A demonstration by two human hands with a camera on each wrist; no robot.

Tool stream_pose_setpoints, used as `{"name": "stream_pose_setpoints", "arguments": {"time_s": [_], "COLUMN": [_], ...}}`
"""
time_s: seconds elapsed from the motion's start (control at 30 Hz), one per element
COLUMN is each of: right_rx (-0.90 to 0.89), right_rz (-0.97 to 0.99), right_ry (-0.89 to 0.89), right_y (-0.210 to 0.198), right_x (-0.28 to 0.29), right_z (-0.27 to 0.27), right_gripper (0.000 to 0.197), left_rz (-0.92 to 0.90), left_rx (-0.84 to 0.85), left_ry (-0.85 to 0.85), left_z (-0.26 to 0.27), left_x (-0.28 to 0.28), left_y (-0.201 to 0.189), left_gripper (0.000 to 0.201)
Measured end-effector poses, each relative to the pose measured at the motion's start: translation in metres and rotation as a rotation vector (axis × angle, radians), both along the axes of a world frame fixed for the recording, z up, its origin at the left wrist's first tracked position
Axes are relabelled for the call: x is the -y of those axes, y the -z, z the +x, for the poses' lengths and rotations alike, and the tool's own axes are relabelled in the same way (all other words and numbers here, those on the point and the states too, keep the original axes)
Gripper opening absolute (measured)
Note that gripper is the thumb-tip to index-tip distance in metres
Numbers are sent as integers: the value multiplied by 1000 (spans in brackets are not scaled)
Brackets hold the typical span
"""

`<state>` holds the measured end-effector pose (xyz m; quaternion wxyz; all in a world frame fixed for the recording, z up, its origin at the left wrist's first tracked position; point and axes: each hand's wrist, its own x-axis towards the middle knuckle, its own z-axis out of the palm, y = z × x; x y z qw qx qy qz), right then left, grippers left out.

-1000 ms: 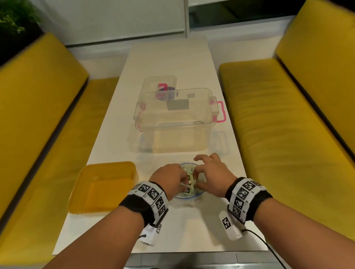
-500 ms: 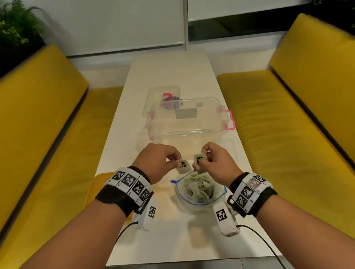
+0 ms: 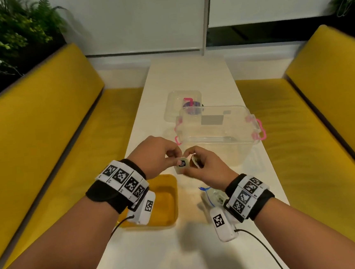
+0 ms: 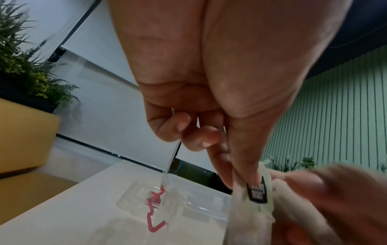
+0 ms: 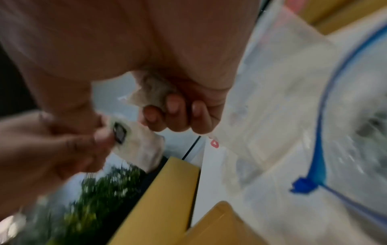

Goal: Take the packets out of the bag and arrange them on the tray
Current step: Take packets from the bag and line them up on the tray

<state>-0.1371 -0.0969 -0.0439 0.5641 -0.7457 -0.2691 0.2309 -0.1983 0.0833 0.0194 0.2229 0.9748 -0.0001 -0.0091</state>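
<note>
Packets are in both hands, held up in the middle of the head view above the tabletop [image 3: 188, 73]. The left hand [image 3: 155, 155] pinches a pale packet [image 3: 182, 165] with a dark label between thumb and fingers; the left wrist view shows the same packet [image 4: 256, 195] at lower right, gripped at its top edge by the thumb, with the other fingers curled in. The right hand [image 3: 207, 168] sits just beside it, fingers curled round a second packet [image 3: 195, 161], which in the right wrist view appears as a crumpled pale wad [image 5: 150, 92] tucked under the fingertips; that view is badly blurred. The two packets are close together, and whether they touch is unclear. A clear bag [image 3: 212, 195] with a blue zip line lies on the tabletop below the right wrist in the lower centre, mostly hidden by the wristband; more packets seem to sit inside, though this is hard to make out. The yellow tray [image 3: 167, 199] rests on the tabletop left of the bag, partly behind the left wrist. Higher in the frame stands a clear box [image 3: 217, 131] with pink latches, and behind it a clear lid [image 3: 176, 104]. Yellow benches [image 3: 43, 135] run down both sides.
</note>
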Motion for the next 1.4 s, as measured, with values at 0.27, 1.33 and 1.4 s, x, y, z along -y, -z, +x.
{"name": "stream_pose_setpoints", "arguments": {"time_s": [0.27,1.33,1.4], "right_rx": [214,124,18], "right_rz": [-123,-720,-625], "right_ry": [-73,22,79], "right_y": [20,82,77], "right_x": [-32,-48,-46], "right_z": [-2,-20,-17], "right_gripper": [9,34,40], "left_rz": [63,483,424], "left_rx": [-31,-374,-363], "left_ry": [-8,-166,-172], "left_z": [-9,37,35], "left_x": [-24,-21,-23], "left_y": [0,126,120], "left_gripper": [6,15,21]}}
